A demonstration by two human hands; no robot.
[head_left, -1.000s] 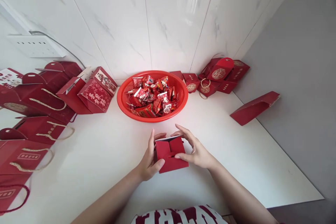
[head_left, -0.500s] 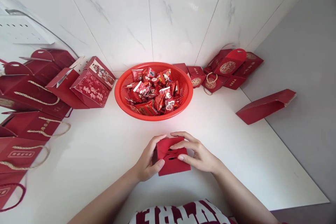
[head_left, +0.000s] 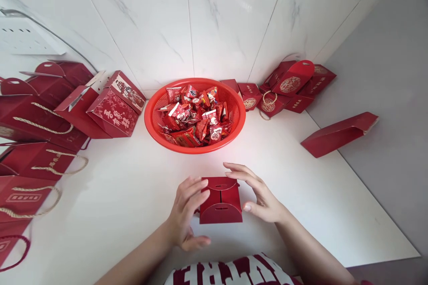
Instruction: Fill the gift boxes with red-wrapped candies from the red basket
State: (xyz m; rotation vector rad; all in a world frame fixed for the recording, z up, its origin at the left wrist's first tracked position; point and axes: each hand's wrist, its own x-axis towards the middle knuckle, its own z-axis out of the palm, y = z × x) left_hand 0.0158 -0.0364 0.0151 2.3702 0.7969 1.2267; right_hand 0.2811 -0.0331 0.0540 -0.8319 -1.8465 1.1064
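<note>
Box (head_left: pixel 221 219) between two loose hands, its top folded over but not fastened.
It sits on the table (head_left: pixel 133 182) in front of the basket (head_left: pixel 194 150); the inner flaps (head_left: pixel 229 197) are tucked in with a slit between them, and two rounded flaps bend over from front and back, apart, a slot in each. The folding looks mostly done, the joining of those flaps undone (what is inside, if anything, is hidden). The left hand (head_left: pixel 187 209) is wide, fingertips at the box's left edge, thumb well off; the right hand (head_left: pixel 259 192) is wide too, near the back right corner, contact unclear. Sweets (head_left: pixel 200 129) lie in the basket; other boxes (head_left: pixel 112 116) stand to both sides.
</note>
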